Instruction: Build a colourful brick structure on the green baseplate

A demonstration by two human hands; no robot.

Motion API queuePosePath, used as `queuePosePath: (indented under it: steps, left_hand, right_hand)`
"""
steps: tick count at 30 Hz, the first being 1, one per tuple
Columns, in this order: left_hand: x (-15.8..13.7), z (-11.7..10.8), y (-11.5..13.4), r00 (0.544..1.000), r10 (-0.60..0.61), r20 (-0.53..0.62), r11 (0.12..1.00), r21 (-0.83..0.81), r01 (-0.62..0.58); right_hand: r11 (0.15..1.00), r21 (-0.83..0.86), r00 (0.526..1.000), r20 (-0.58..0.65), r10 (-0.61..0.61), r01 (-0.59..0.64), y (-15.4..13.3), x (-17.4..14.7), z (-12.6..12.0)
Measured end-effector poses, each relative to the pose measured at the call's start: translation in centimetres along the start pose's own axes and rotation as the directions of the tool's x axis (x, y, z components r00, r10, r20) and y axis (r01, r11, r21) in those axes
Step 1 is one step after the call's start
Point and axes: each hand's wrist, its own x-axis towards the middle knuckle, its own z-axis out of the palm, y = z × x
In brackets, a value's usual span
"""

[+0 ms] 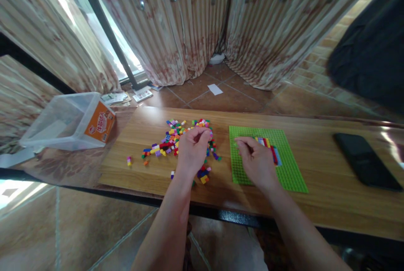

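Note:
My left hand point(193, 150) is over the pile of small toy bricks point(172, 138), thumb and fingertips drawn together in a pinch. Whatever may be between those fingertips is too small to make out. Above the green studded baseplate point(288, 159), my right hand point(256, 160) has its fingers curled and the thumb against the forefinger; anything inside is hidden. Just beyond its knuckles, several coloured bricks point(274, 154) in red, yellow and light blue sit on the baseplate, partly covered by the hand.
A dark phone point(366, 159) lies at the right of the wooden table point(318, 144). On the left stands a clear plastic bin point(59, 123) with an orange label. A few loose bricks point(129, 161) lie apart from the pile. Curtains point(195, 22) hang behind the table.

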Motion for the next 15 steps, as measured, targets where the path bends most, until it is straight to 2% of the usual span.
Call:
queuePosePath:
  steps: [3, 6, 10, 15]
  left_hand:
    - [-0.4, 0.7, -0.4, 0.995, 0.019, 0.099, 0.998, 0.052, -0.024]
    - [-1.1, 1.8, -0.4, 0.977, 0.036, 0.209, 0.996, 0.068, -0.052]
    - [-1.9, 3.5, -0.4, 0.955, -0.004, 0.295, 1.000, -0.004, 0.006]
    - [-2.2, 4.7, -0.5, 0.941, -0.118, 0.318, 0.965, -0.185, 0.184]
  right_hand:
    - [0.974, 0.158, 0.987, -0.006, 0.163, -0.160, -0.1, 0.5, -1.2]
    - [0.926, 0.302, 0.972, 0.012, 0.234, -0.227, -0.5, 0.5, -1.7]
    - [0.909, 0.362, 0.976, 0.016, 0.217, -0.208, -1.2, 0.0, -1.6]
    - [0.944, 0.309, 0.992, -0.014, 0.123, -0.113, -1.4, -0.6, -1.6]
